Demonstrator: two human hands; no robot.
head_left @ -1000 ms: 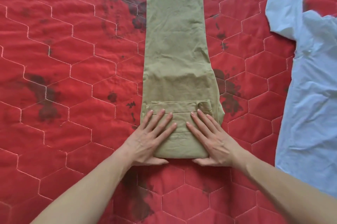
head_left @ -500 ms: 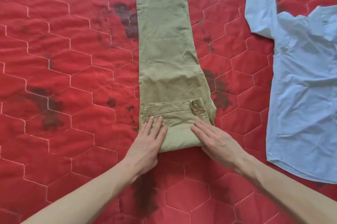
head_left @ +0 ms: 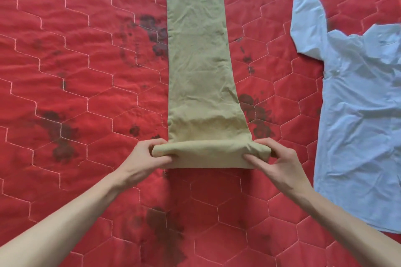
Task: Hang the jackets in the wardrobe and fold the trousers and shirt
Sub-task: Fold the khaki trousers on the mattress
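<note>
Olive-khaki trousers (head_left: 198, 56) lie flat and lengthwise on a red quilted bedspread (head_left: 71, 84), legs stacked, hems at the far end. Their near waist end is turned over into a thick roll (head_left: 208, 152). My left hand (head_left: 147, 158) pinches the roll's left end and my right hand (head_left: 273, 160) pinches its right end, thumbs on top and fingers underneath. A light blue shirt (head_left: 360, 110) is spread flat to the right, one sleeve stretched toward the far end. No jackets or wardrobe are in view.
The bedspread has white hexagon stitching and dark flower prints. It fills the whole view on the left and in front of my arms. A strip of red cover separates the trousers from the shirt.
My hands were pressing flat on the folded waist end. They have moved to its two sides and rolled the fold over away from me, hiding the pocket. The view has pulled back.
</note>
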